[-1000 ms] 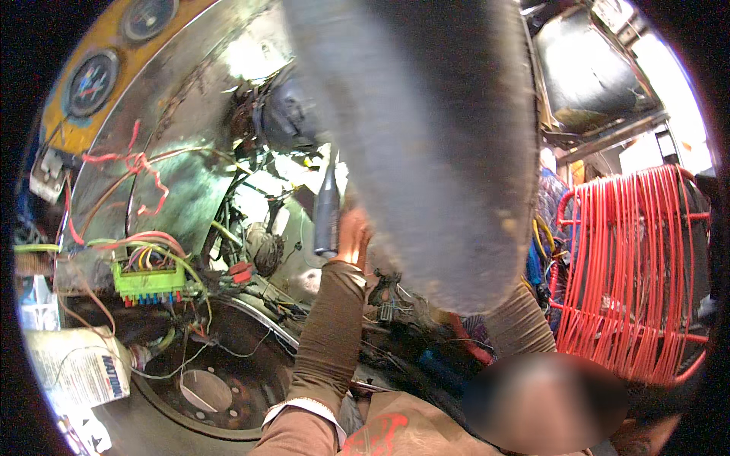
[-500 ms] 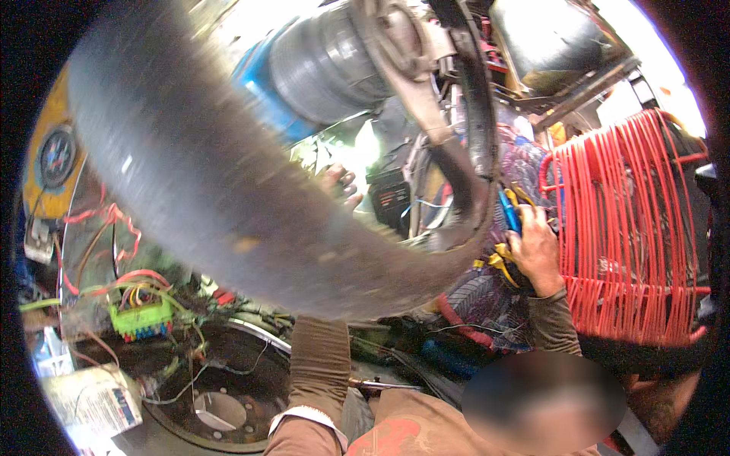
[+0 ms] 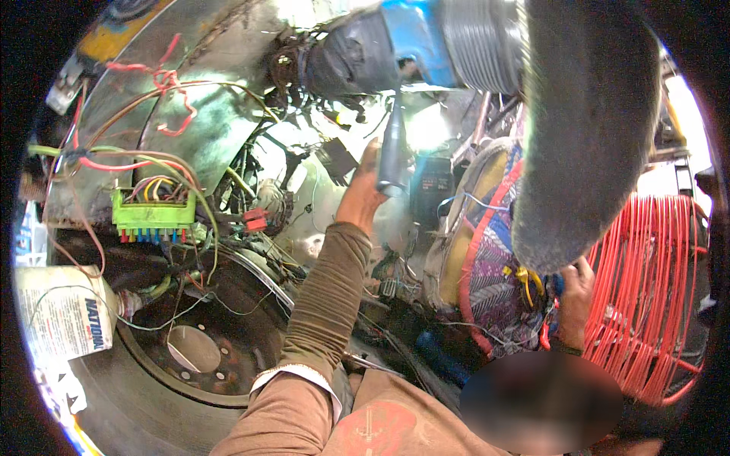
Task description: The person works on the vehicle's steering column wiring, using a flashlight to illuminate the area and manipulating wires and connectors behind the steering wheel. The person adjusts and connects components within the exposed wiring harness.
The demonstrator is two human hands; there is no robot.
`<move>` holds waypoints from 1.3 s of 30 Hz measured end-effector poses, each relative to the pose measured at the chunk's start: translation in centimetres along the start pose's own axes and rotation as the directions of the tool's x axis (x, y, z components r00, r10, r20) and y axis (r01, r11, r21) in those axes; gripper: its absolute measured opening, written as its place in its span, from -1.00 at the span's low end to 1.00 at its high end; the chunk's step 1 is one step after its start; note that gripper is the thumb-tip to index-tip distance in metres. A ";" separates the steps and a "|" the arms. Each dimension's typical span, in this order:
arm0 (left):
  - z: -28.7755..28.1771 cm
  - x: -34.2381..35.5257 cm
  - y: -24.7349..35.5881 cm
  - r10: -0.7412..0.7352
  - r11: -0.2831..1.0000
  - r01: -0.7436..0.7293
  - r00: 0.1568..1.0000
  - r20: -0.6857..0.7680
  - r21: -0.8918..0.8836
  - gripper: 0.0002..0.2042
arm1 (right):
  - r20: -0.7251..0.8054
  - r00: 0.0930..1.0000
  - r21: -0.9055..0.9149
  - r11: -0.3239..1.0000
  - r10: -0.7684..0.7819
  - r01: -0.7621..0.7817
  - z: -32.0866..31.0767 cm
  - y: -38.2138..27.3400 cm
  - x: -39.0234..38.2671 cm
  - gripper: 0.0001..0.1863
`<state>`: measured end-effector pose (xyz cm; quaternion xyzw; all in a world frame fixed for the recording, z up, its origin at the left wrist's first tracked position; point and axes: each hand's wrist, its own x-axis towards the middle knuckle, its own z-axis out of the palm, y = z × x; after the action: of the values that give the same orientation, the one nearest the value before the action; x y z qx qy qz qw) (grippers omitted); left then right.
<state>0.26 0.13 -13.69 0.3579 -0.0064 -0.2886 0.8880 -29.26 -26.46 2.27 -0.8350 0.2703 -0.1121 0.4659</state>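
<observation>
My left hand (image 3: 363,196) reaches up among the wiring, right beside a dark grey stalk (image 3: 391,148) that hangs below the blue-and-black steering column (image 3: 422,42). The stalk and the glare hide most of its fingers, so its grip does not show. On the right, my right hand (image 3: 578,292) has its fingers curled at a blue-handled tool (image 3: 560,285). The lower end of the steering wheel (image 3: 585,137) partly covers that spot. Yellow-handled pliers (image 3: 528,283) lie just left of it, on patterned fabric (image 3: 487,300) with red trim.
Red cord is wound around a frame (image 3: 646,296) at the right. A green connector block (image 3: 154,213) with coloured wires hangs at the left, above a large wheel rim (image 3: 228,342). A white jug (image 3: 65,308) stands beside the rim.
My view has swung left, so the steering wheel now appears at the right instead of across the middle. My left hand and forearm show more fully. My right hand stays by the blue-handled tool.
</observation>
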 end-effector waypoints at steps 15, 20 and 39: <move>1.9 -1.6 1.2 0.018 0.995 -0.004 0.990 -0.137 0.100 -0.95 | 0.211 0.817 -0.081 0.824 -0.536 0.561 12.8 -3.9 5.9 -0.76; 2.2 -1.5 1.8 -0.001 0.999 0.002 1.000 -0.018 0.045 -0.92 | 0.181 0.857 0.358 0.844 -0.482 0.399 14.6 -2.5 6.5 -0.65; 3.6 -0.8 -1.4 0.182 0.982 -0.185 0.981 -0.071 -0.045 -0.82 | 0.080 0.990 0.396 0.915 -0.114 0.074 24.9 -7.3 7.6 -0.82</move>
<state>-1.90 -2.58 -11.78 0.3423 -0.0023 -0.1936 0.9194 -9.51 -9.78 -5.58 -0.7416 0.1778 -0.1436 0.6307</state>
